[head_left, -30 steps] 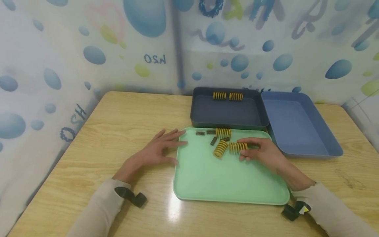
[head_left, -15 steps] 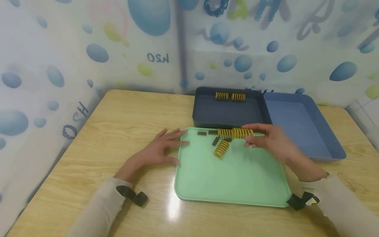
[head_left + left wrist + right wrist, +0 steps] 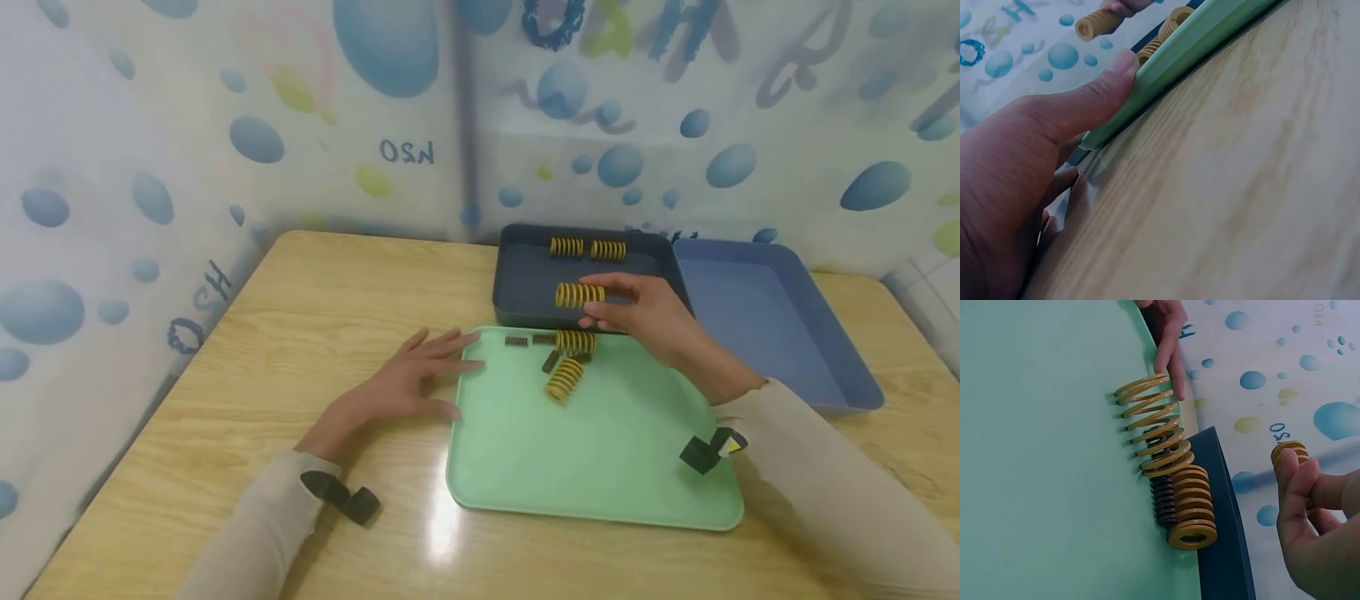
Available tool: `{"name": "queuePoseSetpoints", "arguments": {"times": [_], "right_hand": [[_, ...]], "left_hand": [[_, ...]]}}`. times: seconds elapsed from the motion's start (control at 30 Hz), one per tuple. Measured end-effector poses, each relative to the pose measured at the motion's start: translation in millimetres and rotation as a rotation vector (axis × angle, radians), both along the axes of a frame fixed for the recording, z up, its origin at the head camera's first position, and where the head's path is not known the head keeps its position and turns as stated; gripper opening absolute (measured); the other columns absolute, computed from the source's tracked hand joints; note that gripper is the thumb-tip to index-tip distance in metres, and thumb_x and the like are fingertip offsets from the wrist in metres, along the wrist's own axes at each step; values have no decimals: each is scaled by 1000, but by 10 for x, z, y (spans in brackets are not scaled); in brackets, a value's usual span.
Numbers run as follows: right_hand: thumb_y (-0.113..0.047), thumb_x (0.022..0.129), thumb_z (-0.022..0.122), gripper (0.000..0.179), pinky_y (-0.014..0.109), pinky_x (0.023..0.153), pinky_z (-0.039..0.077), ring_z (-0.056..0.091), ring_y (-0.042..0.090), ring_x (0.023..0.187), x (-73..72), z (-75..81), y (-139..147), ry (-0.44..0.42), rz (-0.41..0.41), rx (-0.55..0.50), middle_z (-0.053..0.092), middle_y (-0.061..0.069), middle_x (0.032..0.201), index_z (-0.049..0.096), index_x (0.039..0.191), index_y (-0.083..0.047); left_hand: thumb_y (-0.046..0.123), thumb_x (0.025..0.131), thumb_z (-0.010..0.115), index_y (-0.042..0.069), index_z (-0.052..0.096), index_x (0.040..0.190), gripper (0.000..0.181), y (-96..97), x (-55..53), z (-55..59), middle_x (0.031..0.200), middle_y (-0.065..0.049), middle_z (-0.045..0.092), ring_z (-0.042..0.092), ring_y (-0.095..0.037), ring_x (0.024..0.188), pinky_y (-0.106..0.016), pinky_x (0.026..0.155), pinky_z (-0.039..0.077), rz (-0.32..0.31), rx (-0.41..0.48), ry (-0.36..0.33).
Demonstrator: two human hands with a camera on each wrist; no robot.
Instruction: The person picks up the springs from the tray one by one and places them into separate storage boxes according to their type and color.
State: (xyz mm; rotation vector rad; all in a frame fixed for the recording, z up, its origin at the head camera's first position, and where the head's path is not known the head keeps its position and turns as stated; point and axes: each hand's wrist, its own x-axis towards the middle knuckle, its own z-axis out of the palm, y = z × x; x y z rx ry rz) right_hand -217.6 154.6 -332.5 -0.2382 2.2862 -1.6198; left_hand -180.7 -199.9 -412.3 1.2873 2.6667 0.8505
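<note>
A yellow spring point(image 3: 580, 295) is up in the air over the front part of the dark tray point(image 3: 525, 287), lying on its side rather than standing on end. Its long axis runs left to right and looks nearly level from the person's seat, about in line with the tray's long sides. One hollow end points toward the person's left; the other points right, into the right hand point(image 3: 651, 317). That hand pinches the coil near its right end, thumb on the near side and fingers on the far side.

Inside the dark tray, two more yellow springs point(image 3: 587, 249) lie end to end along the far wall, their axes also left to right, with a small gap between them.

Nearer the person is the green tray point(image 3: 592, 467). At its far edge another spring point(image 3: 576, 342) lies crosswise, while a slanted spring point(image 3: 564, 380) just in front of it has its near end swung to the left. Small dark springs point(image 3: 516, 342) are scattered around those two, some crosswise, one tilted.

The left hand point(image 3: 405, 385) holds nothing; its fingers are spread at the green tray's left edge, the thumb by the rim. A blue tray point(image 3: 757, 308) sits to the right, all on a wooden table point(image 3: 337, 292).
</note>
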Motion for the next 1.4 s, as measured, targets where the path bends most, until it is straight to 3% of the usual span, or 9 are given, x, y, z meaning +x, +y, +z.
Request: {"name": "queuePoseSetpoints", "arguments": {"times": [0.13, 0.4, 0.57, 1.1, 1.4], "right_hand": [[-22, 90, 68, 53, 31, 84, 53, 68, 21, 94, -105, -45, -87, 1, 9, -16, 55, 12, 130, 50, 139, -13], [-17, 91, 67, 48, 35, 83, 54, 67, 24, 95, -385, -175, -263, -7, -11, -41, 54, 9, 130, 53, 137, -14], [-13, 91, 66, 47, 29, 77, 55, 68, 20, 90, -527, -255, -394, -39, -25, -76, 53, 11, 133, 53, 136, -11], [-5, 92, 63, 43, 25, 72, 55, 69, 15, 82, -870, -316, -704, -132, -124, -73, 59, 13, 124, 54, 135, -7], [-2, 92, 62, 42, 27, 72, 55, 69, 14, 79, -987, -381, -787, -159, -141, -101, 57, 17, 125, 55, 133, -4]], "left_hand": [[54, 82, 67, 23, 52, 140, 68, -8, -5, -7, 156, 0, 26, 16, -29, 144, -57, 112, 0, 1, -5, 7], [58, 81, 66, 23, 53, 139, 69, -9, -8, -9, 156, -1, 27, 17, -28, 143, -56, 112, 1, 2, -7, 16], [55, 81, 67, 22, 53, 139, 68, -10, -1, -6, 155, -1, 27, 17, -28, 143, -56, 112, 1, 4, 4, 16], [55, 81, 68, 23, 52, 139, 68, -31, -1, -18, 156, -1, 26, 17, -29, 143, -57, 112, 1, 0, -7, 19], [56, 81, 67, 24, 51, 140, 68, -30, -9, -29, 157, 0, 25, 16, -27, 144, -56, 112, 0, -2, -11, 24]]}}
